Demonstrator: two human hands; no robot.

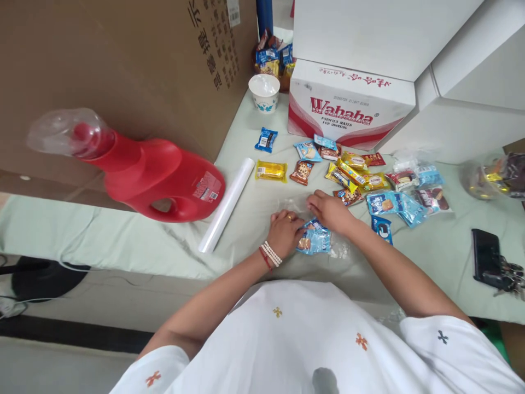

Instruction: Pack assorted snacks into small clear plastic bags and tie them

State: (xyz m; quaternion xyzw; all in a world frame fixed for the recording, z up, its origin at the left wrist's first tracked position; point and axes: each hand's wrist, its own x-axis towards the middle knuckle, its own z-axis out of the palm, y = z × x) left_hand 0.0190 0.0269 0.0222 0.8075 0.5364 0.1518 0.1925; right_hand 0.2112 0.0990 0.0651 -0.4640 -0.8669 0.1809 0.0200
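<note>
My left hand [286,231] is curled closed, its fingers pinching the edge of a clear plastic bag [334,247] lying on the pale green cloth [430,251]. My right hand [330,210] is also closed on the same bag, above it. Inside the bag sit light blue snack packets [315,241], just under both hands. Beads and a red string circle my left wrist.
Several loose snack packets [356,175] lie scattered beyond my hands. A white plastic roll [227,203] and a red detergent jug [159,178] lie to the left. A Wahaha carton [344,106] and paper cup [264,92] stand at the back. A phone with keys [490,260] lies right.
</note>
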